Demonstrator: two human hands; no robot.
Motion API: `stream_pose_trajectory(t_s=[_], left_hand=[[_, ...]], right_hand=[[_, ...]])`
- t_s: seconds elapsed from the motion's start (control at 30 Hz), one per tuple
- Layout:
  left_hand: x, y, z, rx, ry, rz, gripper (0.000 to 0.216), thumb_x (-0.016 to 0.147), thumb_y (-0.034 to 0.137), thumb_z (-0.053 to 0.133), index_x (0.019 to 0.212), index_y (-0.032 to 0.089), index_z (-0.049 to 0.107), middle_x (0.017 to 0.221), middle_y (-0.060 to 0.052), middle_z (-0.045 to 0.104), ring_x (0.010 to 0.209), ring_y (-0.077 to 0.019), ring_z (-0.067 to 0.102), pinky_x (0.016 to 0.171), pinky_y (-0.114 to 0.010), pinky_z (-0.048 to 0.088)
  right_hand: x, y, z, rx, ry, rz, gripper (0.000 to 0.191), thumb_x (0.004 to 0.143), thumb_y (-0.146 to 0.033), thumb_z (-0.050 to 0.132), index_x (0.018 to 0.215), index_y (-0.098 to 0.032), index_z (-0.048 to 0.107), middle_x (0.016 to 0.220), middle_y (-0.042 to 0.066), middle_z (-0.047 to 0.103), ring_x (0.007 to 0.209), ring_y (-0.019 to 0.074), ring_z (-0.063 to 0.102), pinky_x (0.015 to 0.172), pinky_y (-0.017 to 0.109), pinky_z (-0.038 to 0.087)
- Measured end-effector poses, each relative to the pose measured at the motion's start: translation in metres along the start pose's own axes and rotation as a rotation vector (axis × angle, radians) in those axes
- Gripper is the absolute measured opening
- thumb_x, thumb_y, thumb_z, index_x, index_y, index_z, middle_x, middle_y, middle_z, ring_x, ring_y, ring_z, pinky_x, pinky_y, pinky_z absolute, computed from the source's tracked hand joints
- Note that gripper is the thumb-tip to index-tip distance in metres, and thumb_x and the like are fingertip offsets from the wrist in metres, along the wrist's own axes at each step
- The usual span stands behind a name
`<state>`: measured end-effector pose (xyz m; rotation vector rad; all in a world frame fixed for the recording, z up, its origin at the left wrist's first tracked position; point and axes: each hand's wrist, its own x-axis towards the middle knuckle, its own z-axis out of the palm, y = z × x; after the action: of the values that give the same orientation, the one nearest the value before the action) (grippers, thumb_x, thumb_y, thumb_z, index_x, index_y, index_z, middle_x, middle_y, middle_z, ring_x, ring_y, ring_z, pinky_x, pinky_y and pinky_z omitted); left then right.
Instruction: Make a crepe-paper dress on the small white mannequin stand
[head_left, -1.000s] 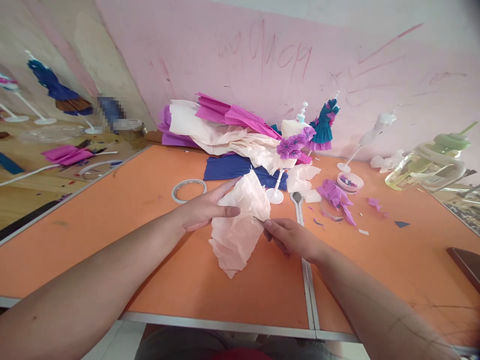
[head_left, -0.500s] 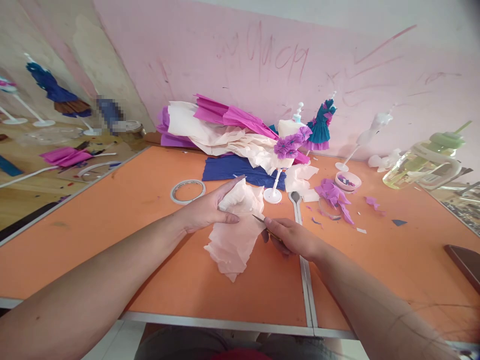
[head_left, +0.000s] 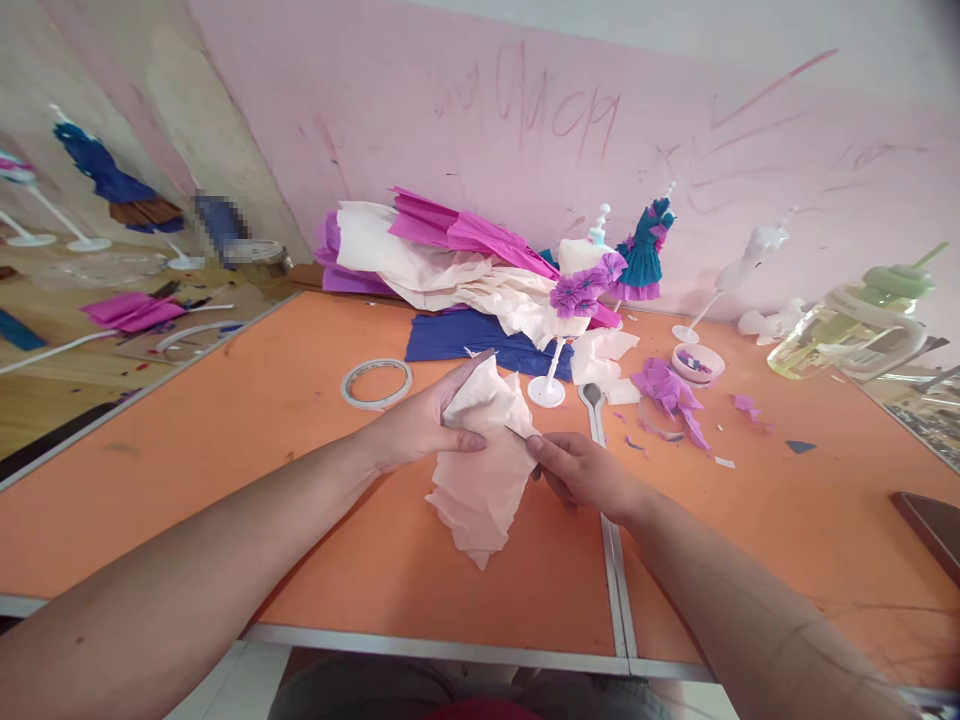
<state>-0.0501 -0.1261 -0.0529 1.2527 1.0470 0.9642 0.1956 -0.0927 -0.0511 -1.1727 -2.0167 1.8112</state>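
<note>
A piece of pale pink crepe paper hangs above the orange table, its upper part crumpled and its lower edge ragged. My left hand grips its left side, thumb lying across the front. On the right, my right hand is closed around a pair of scissors; only a thin dark blade shows against the paper, and the handles are hidden by my fingers. Just beyond the paper stands a small white dress form in cream paper with purple paper flowers across it.
A tape roll lies left of my hands. Crepe paper sheets are heaped against the wall. To the right are purple scraps, a small bowl, a green-lidded jug and a dark flat object at the edge.
The paper and my left hand have shifted slightly right. The scissor blade, earlier plainly visible with its handle, is now mostly covered by paper and fingers.
</note>
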Motion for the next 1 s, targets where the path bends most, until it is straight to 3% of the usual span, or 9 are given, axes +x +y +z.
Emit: stream_pose_trajectory(t_s=[0.23, 0.4, 0.53, 0.7, 0.83, 1.0], left_hand=[[0.001, -0.006, 0.0, -0.033, -0.024, 0.051, 0.105, 0.074, 0.034, 0.083, 0.157, 0.042, 0.019, 0.161, -0.004, 0.034, 0.144, -0.0368, 0.039, 0.11, -0.049, 0.045], [0.001, -0.006, 0.002, 0.04, 0.042, 0.114, 0.109, 0.071, 0.032, 0.085, 0.157, 0.04, 0.019, 0.167, -0.003, 0.019, 0.152, -0.0344, 0.021, 0.118, -0.049, 0.035], [-0.001, 0.0, 0.005, 0.067, 0.041, 0.116, 0.111, 0.07, 0.034, 0.086, 0.158, 0.037, 0.018, 0.167, -0.004, 0.017, 0.153, -0.035, 0.018, 0.119, -0.05, 0.034], [-0.004, 0.003, 0.009, 0.062, 0.071, 0.103, 0.11, 0.07, 0.035, 0.086, 0.157, 0.04, 0.019, 0.166, -0.002, 0.022, 0.152, -0.0353, 0.021, 0.118, -0.049, 0.035], [-0.006, 0.006, 0.011, 0.119, 0.086, 0.119, 0.107, 0.072, 0.033, 0.084, 0.157, 0.039, 0.02, 0.168, -0.001, 0.015, 0.153, -0.0356, 0.014, 0.119, -0.049, 0.034], [-0.007, 0.005, 0.014, 0.065, 0.035, 0.071, 0.101, 0.077, 0.031, 0.081, 0.156, 0.045, 0.019, 0.166, 0.003, 0.022, 0.147, -0.0349, 0.032, 0.114, -0.047, 0.042]], right_hand=[[-0.002, 0.0, -0.006, -0.049, -0.013, 0.0, 0.056, 0.09, -0.072, 0.046, 0.078, -0.018, 0.057, 0.049, -0.007, 0.04, 0.043, 0.0078, 0.04, 0.045, 0.022, 0.036], [-0.004, -0.001, -0.008, -0.082, -0.097, 0.044, 0.06, 0.088, -0.077, 0.042, 0.081, -0.018, 0.054, 0.058, -0.002, 0.055, 0.048, 0.0094, 0.048, 0.048, 0.023, 0.039], [-0.009, -0.005, -0.006, -0.108, -0.045, 0.076, 0.061, 0.088, -0.079, 0.039, 0.074, -0.02, 0.047, 0.064, -0.001, 0.049, 0.054, 0.0106, 0.046, 0.05, 0.024, 0.043], [-0.01, -0.006, -0.006, -0.038, 0.028, 0.088, 0.053, 0.09, -0.071, 0.046, 0.074, -0.02, 0.048, 0.068, -0.001, 0.049, 0.057, 0.0092, 0.04, 0.047, 0.021, 0.034], [-0.008, -0.004, -0.007, -0.016, 0.015, 0.032, 0.058, 0.089, -0.075, 0.041, 0.07, -0.02, 0.042, 0.059, -0.004, 0.043, 0.047, 0.0064, 0.033, 0.041, 0.02, 0.025], [-0.006, -0.003, -0.006, -0.061, -0.01, -0.033, 0.058, 0.088, -0.075, 0.044, 0.068, -0.02, 0.041, 0.054, -0.007, 0.038, 0.043, 0.0056, 0.031, 0.039, 0.02, 0.028]])
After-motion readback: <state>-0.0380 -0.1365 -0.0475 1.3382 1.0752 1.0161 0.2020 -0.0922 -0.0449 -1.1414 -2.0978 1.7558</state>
